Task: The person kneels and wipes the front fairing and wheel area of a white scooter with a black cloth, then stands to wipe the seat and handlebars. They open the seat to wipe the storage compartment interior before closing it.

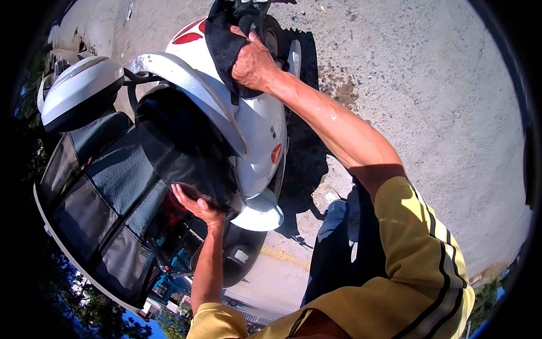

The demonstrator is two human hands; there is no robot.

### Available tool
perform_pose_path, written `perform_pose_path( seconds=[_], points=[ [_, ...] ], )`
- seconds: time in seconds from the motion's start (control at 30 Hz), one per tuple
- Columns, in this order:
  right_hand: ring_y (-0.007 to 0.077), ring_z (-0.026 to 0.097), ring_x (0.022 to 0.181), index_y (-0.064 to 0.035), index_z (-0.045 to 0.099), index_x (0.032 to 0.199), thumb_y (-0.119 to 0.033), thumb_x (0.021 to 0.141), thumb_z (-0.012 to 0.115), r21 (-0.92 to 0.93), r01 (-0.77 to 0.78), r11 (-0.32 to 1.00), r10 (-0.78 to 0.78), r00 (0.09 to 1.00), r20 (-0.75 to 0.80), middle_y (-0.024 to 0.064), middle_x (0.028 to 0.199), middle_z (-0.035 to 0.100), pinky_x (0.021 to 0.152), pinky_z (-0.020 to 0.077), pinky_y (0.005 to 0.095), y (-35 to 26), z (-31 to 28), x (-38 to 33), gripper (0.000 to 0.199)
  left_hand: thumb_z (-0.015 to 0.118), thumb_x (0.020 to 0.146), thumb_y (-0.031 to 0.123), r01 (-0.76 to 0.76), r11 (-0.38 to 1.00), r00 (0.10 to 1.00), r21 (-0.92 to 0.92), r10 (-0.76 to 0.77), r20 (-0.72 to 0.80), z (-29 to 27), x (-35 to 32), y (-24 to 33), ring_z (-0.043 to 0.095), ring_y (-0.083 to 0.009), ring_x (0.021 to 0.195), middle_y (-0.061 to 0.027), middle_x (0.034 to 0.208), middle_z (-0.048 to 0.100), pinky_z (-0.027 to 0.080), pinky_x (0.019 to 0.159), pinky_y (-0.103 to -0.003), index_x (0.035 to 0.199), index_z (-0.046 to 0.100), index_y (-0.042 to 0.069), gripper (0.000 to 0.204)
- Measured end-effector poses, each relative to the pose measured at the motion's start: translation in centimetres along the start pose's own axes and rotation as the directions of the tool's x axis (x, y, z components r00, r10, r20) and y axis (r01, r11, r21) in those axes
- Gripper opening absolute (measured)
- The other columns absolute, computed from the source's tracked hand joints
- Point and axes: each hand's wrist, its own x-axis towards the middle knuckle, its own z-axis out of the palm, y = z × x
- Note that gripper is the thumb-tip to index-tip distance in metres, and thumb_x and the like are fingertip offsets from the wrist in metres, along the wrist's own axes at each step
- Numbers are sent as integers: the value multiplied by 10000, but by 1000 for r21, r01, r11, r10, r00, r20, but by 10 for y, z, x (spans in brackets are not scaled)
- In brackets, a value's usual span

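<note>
A white electric scooter (262, 127) with red lights stands in front of me. Its black seat (178, 147) shines in the sun. My left hand (199, 208) lies against the seat's edge, fingers spread and holding nothing. Farther off, my right hand (254, 63) grips a dark cloth (222, 51) and presses it on the white rear panel, beside a red tail light (187, 38). The fingertips of that hand are partly hidden in the cloth's folds.
A white rear box (84, 90) juts out at the far left, next to a curved white grab rail (169, 63). Below it spreads a grey fabric canopy (116, 169). Rough concrete ground (446, 107) lies to the right, with the rear wheel (272, 37) on it.
</note>
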Motion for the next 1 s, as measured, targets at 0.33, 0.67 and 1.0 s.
perform_pose_path(
  seconds=[0.33, 0.67, 1.0],
  points=[
    [430, 467, 1416, -142, 793, 1212, -267, 827, 648, 454, -86, 887, 263, 901, -344, 57, 1608, 476, 1271, 214, 614, -25, 12, 22, 430, 339, 994, 795, 40, 987, 998, -155, -46, -35, 11, 3, 8, 285, -398, 1563, -230, 1674, 326, 234, 1273, -520, 1583, 376, -44, 1026],
    [465, 405, 1479, -106, 678, 1396, -153, 860, 681, 672, 7, 741, 221, 942, -252, 121, 1648, 436, 1270, 285, 561, -71, 2, -78, 538, 278, 1023, 753, -60, 985, 998, 164, 55, 36, -8, 4, 4, 324, -406, 1547, -246, 1656, 368, 206, 1272, -519, 1578, 405, -31, 969],
    [401, 686, 1154, -12, 778, 942, -142, 841, 612, 575, -452, 682, 569, 822, -29, 252, 1127, 743, 1092, 482, 513, 21, 30, 37, 234, 286, 1013, 765, -48, 992, 998, 119, 42, 49, -2, 3, 0, 295, -398, 1562, -238, 1682, 316, 202, 1278, -519, 1595, 369, -28, 987]
  ],
)
